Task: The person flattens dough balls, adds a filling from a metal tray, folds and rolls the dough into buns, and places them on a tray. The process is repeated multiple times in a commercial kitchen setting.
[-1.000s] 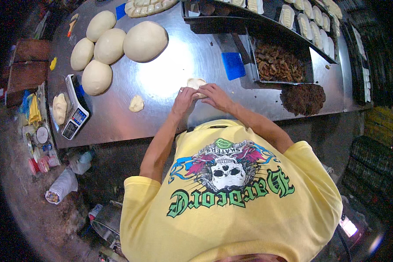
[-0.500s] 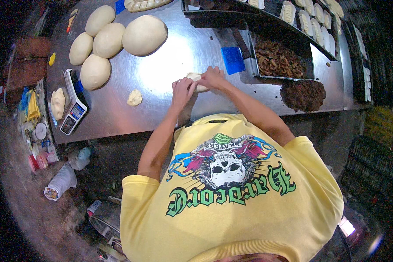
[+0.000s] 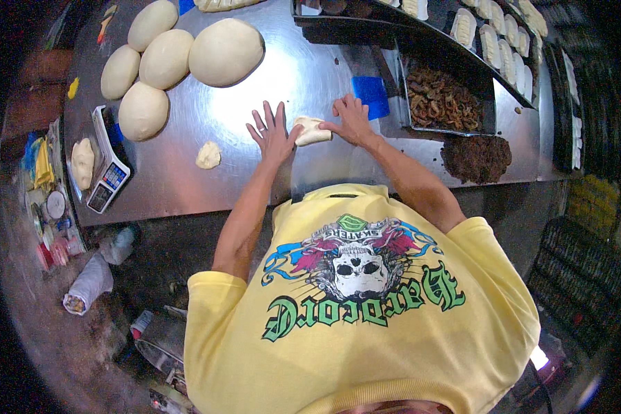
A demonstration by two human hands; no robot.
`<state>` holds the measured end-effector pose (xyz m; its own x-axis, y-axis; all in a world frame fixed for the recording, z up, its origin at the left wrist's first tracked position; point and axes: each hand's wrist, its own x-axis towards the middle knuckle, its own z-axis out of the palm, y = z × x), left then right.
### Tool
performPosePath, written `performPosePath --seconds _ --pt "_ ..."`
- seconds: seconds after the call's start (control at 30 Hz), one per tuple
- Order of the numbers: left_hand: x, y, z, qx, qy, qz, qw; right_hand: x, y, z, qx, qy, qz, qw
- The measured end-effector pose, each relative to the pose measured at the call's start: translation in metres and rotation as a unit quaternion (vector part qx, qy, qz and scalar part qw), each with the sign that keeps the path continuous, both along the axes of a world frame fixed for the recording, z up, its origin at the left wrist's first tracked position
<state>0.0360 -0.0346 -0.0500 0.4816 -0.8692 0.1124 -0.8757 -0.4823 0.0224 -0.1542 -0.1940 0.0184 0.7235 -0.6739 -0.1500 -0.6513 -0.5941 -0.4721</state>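
A small folded piece of dough (image 3: 314, 131) lies on the metal table in front of me. My left hand (image 3: 274, 133) is at its left end, fingers spread upward and the thumb touching the dough. At the other end, my right hand (image 3: 352, 121) presses its thumb on the dough, its fingers apart from the thumb and slightly curled. Neither hand is closed round the piece. Left of my left hand rests a small lump of dough (image 3: 208, 155). Beyond my right hand lies a blue flat scraper (image 3: 370, 97).
Several large dough balls (image 3: 166, 58) sit at the far left, near a digital scale (image 3: 108, 176) with dough beside it. To the right stand a metal tray of brown filling (image 3: 444, 100), a dark brown crumbly heap (image 3: 477, 158) and a large tray of shaped pastries (image 3: 490, 45).
My hands have moved apart and the fingers have opened away from the dough, leaving the thumbs on it. More of the folded piece shows. The whole view has shifted slightly.
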Motion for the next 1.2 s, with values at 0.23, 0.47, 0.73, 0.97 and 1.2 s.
performPosePath --seconds 0.23,0.47,0.73,0.97,1.2 --pt "-0.003 -0.027 0.043 0.068 0.278 -0.029 0.958 0.003 0.009 -0.014 -0.012 -0.02 -0.021 1.0" --pt "0.005 -0.022 0.042 0.047 0.268 0.016 0.962 0.006 0.015 -0.008 0.032 -0.014 -0.106 0.994" --pt "0.008 -0.059 0.048 0.016 0.223 0.018 0.975 0.021 0.012 -0.021 -0.077 -0.041 -0.121 0.989" --pt "0.017 -0.029 0.033 0.006 0.192 -0.04 0.981 0.01 0.001 -0.019 -0.049 -0.043 -0.091 0.994" --pt "0.015 -0.026 0.045 -0.016 0.242 0.055 0.969 0.004 0.004 -0.013 -0.037 -0.033 -0.097 0.994"
